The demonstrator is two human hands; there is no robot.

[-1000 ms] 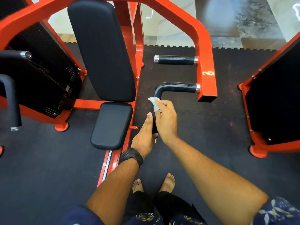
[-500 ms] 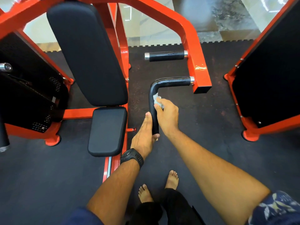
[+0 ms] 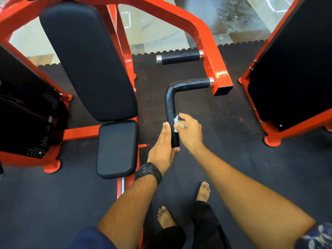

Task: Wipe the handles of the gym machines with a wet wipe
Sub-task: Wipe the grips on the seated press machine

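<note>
A black L-shaped handle (image 3: 169,103) juts from the orange arm (image 3: 213,56) of a chest machine. My right hand (image 3: 190,133) pinches a white wet wipe (image 3: 177,123) against the right side of the handle's lower straight part. My left hand (image 3: 162,146), with a black watch on its wrist, lies along the handle's left side with straight fingers, its thumb under the handle's end. A second short black handle (image 3: 179,58) sticks out higher up on the same arm.
The machine's black backrest (image 3: 86,60) and seat (image 3: 117,148) stand to the left. Another orange-framed black panel (image 3: 294,65) stands on the right. Dark rubber flooring (image 3: 224,141) lies underneath, with my bare feet (image 3: 203,192) below the handle.
My right hand with the wipe has slid down the handle, from near the bend to the lower straight part. My left hand stays at the handle's end.
</note>
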